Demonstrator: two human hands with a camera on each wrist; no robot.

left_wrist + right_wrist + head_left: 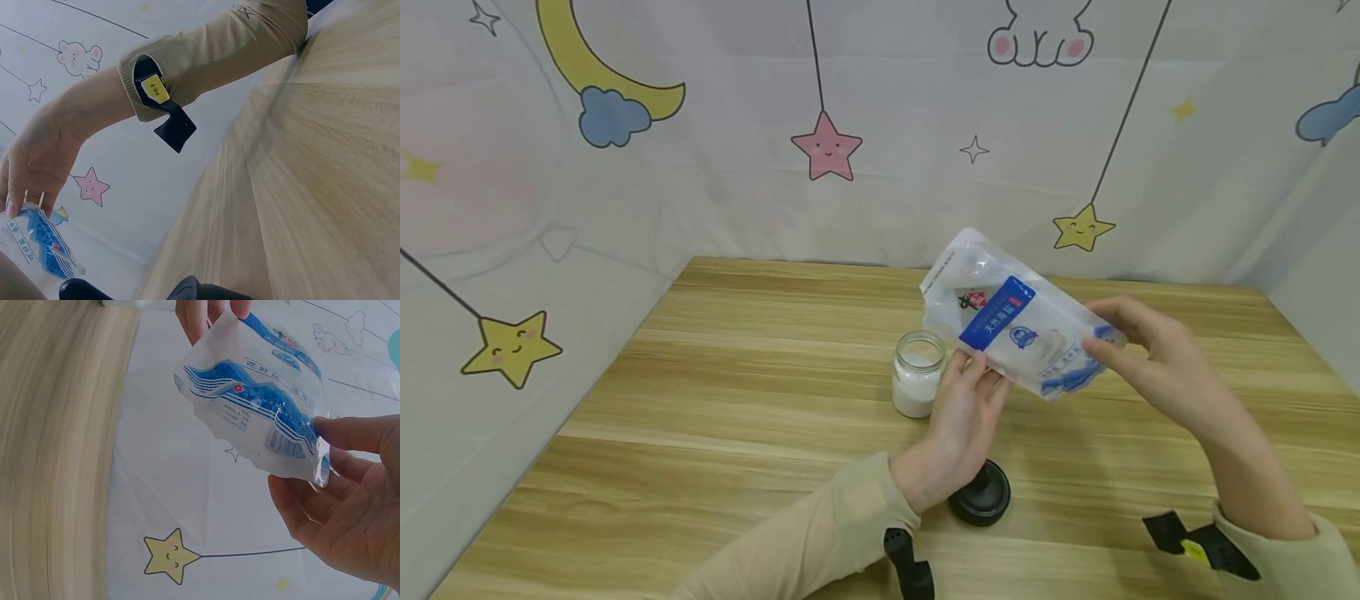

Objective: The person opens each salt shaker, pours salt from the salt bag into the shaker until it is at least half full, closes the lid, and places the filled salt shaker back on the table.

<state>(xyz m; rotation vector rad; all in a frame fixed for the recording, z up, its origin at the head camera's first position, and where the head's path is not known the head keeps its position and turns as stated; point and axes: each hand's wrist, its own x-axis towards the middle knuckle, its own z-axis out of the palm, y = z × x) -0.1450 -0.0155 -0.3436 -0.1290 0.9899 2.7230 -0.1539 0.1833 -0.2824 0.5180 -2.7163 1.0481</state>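
A clear and white bag of sea salt [1037, 333] with a blue label is held in the air, tilted, its upper left end above and behind a glass jar [915, 392]. My right hand [1157, 358] pinches the bag's lower right end between thumb and fingers, also seen in the right wrist view, where the bag's base [262, 406] faces the camera. With fingers and thumb at its lower edge, my left hand [958, 417] holds the bag close beside the jar. The jar stands upright without a lid, with white grains inside. In the left wrist view the left hand is mostly out of frame.
On the wooden table [700, 467], a round black lid [981, 493] lies by the left wrist. A printed cloth [887, 217] hangs behind the table and along its sides. Black straps sit at both sleeve cuffs.
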